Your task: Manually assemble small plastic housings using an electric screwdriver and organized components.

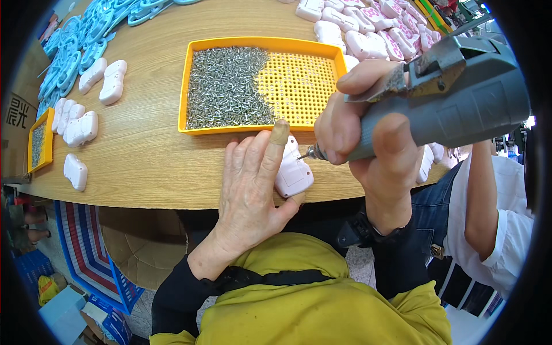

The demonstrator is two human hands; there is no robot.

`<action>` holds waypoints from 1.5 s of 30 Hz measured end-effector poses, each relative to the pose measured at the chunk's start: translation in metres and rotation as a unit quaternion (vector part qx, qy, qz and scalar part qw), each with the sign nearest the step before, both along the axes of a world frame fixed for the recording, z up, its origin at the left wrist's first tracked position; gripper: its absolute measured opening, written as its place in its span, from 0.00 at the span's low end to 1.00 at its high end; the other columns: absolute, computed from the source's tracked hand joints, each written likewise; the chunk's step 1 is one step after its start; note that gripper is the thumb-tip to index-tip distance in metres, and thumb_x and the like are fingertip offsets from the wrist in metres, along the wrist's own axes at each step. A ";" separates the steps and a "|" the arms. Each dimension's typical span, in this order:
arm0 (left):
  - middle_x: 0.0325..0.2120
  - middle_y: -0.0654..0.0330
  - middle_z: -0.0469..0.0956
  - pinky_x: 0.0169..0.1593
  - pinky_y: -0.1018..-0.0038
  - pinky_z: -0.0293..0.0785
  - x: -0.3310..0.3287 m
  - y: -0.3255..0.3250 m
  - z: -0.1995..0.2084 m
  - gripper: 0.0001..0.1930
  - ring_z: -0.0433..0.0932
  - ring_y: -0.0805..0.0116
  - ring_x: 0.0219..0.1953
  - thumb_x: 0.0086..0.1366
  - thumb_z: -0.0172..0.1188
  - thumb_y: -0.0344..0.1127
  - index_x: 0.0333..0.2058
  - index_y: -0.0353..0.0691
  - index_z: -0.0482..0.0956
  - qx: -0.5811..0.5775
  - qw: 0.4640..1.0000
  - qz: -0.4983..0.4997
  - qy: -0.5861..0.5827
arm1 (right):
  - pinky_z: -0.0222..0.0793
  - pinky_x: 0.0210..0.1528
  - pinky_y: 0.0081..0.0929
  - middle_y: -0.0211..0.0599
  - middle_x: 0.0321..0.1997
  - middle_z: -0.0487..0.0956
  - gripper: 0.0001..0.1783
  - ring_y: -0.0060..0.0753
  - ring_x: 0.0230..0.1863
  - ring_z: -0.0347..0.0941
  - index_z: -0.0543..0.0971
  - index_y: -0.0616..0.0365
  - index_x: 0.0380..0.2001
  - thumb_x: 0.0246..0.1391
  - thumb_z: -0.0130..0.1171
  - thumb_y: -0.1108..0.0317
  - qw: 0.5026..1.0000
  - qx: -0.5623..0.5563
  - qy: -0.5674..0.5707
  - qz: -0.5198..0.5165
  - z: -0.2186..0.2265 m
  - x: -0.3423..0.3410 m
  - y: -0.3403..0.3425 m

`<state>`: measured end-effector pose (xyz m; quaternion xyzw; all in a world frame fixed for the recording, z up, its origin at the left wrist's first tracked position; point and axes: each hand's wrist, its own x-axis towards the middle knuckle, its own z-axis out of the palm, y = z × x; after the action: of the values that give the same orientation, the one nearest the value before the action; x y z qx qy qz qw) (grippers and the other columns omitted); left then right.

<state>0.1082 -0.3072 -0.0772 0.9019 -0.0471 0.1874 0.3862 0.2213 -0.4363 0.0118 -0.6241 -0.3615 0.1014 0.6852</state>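
My right hand (pixel 374 132) is wrapped round a grey power screwdriver (pixel 448 98). Its thin bit points left and down, with the tip at the pale pink plastic casing (pixel 296 175) near the table's front edge; whether the tip touches a screw I cannot tell. Flat beside that casing lies my left hand (pixel 253 172), fingers stretched out, its thumb and index finger against the casing's left and lower sides. A tan cover wraps the index fingertip. Just beyond both hands stands a yellow tray (pixel 185 86) with a perforated grid, its left half heaped with small silver screws (pixel 227 86).
Several pale casings (pixel 80 129) lie at the left near a smaller yellow screw tray (pixel 40 141). Light blue plastic parts (pixel 75 43) are piled at the far left, and white and pink casings (pixel 374 34) at the far right. Another person's arm (pixel 482 207) is at the right.
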 end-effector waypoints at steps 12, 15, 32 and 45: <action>0.51 0.49 0.63 0.58 0.52 0.57 0.001 0.000 -0.001 0.50 0.64 0.48 0.52 0.45 0.71 0.36 0.67 0.38 0.54 0.032 0.999 0.005 -0.017 | 0.62 0.19 0.22 0.29 0.19 0.69 0.33 0.23 0.17 0.65 0.69 0.63 0.45 0.54 0.62 0.42 0.999 0.021 -0.003 0.025 -0.003 -0.001 0.005; 0.50 0.49 0.63 0.56 0.54 0.59 -0.001 0.002 -0.003 0.48 0.64 0.49 0.51 0.46 0.70 0.34 0.66 0.39 0.56 0.035 0.999 0.005 -0.018 | 0.62 0.18 0.22 0.29 0.19 0.70 0.33 0.23 0.17 0.66 0.69 0.63 0.45 0.54 0.62 0.43 0.999 0.036 -0.008 0.035 -0.008 0.001 0.007; 0.55 0.41 0.66 0.68 0.49 0.47 0.108 -0.083 0.059 0.46 0.63 0.43 0.61 0.45 0.73 0.48 0.63 0.47 0.65 0.291 0.941 -0.173 -0.004 | 0.60 0.26 0.25 0.31 0.21 0.70 0.22 0.23 0.21 0.64 0.72 0.65 0.47 0.60 0.59 0.56 0.954 0.114 -0.034 -0.274 0.023 0.049 -0.106; 0.66 0.45 0.53 0.54 0.35 0.62 0.219 -0.112 0.054 0.52 0.56 0.27 0.62 0.46 0.64 0.69 0.68 0.58 0.54 0.455 0.859 -0.202 0.116 | 0.62 0.24 0.24 0.33 0.21 0.70 0.26 0.25 0.20 0.65 0.71 0.65 0.46 0.54 0.66 0.56 0.955 0.137 -0.038 -0.262 0.014 0.051 -0.144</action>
<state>0.3269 -0.4193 -0.0234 0.9630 -0.2638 -0.0430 -0.0356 0.2719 -0.5799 0.0254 -0.6008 -0.2209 -0.1558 0.7523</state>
